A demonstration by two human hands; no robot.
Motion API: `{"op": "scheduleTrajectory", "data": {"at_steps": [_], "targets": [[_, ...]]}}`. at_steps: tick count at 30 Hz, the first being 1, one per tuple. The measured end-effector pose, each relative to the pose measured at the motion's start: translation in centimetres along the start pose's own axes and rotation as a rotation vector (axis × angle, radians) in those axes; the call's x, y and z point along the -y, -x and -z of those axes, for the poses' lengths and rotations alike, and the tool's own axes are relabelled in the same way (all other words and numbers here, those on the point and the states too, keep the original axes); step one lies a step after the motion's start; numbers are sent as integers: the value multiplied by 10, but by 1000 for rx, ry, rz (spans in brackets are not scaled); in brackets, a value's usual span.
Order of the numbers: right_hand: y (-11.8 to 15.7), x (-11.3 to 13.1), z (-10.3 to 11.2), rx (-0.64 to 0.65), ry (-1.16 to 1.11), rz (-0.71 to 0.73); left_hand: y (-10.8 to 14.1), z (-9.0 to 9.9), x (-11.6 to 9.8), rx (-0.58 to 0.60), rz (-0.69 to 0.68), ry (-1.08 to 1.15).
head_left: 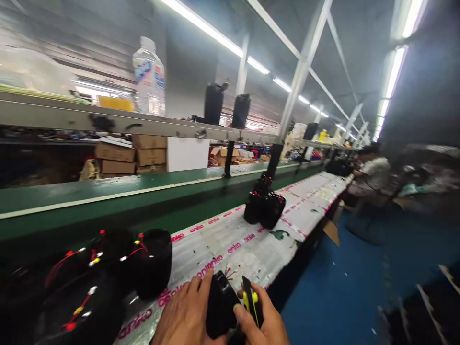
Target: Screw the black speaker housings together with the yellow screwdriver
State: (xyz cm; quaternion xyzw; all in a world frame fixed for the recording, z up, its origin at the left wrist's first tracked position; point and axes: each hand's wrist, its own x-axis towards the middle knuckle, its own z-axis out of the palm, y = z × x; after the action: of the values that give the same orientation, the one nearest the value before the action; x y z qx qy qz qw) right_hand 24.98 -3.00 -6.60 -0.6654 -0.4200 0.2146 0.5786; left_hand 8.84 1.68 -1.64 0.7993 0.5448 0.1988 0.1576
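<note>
My left hand [189, 309] is wrapped round the left side of a black plastic housing [221, 304] at the bottom centre, low over the covered bench. Thin red wires show just behind the housing. My right hand [262, 316] grips a black and yellow tool [251, 301] against the housing's right side; its exact kind is hard to tell. On the left stand several black housings [153, 263] with red wires and small white and yellow connectors. More black housings [264, 208] sit farther along the bench.
White printed sheeting [237, 247] covers the bench. Behind it runs a green conveyor [118, 191], under a shelf [172, 125] with a plastic bottle [149, 79] and black parts. A person [372, 170] sits at the far right. Blue floor [323, 282] lies right of the bench.
</note>
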Motion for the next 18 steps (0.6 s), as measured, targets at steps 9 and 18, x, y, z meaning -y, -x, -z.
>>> {"op": "scheduleTrajectory", "data": {"at_steps": [9, 18], "targets": [[14, -19, 39, 252, 411, 286, -25, 5, -42, 377, 57, -397], [17, -10, 24, 341, 811, 231, -32, 8, -57, 436, 92, -458]]}}
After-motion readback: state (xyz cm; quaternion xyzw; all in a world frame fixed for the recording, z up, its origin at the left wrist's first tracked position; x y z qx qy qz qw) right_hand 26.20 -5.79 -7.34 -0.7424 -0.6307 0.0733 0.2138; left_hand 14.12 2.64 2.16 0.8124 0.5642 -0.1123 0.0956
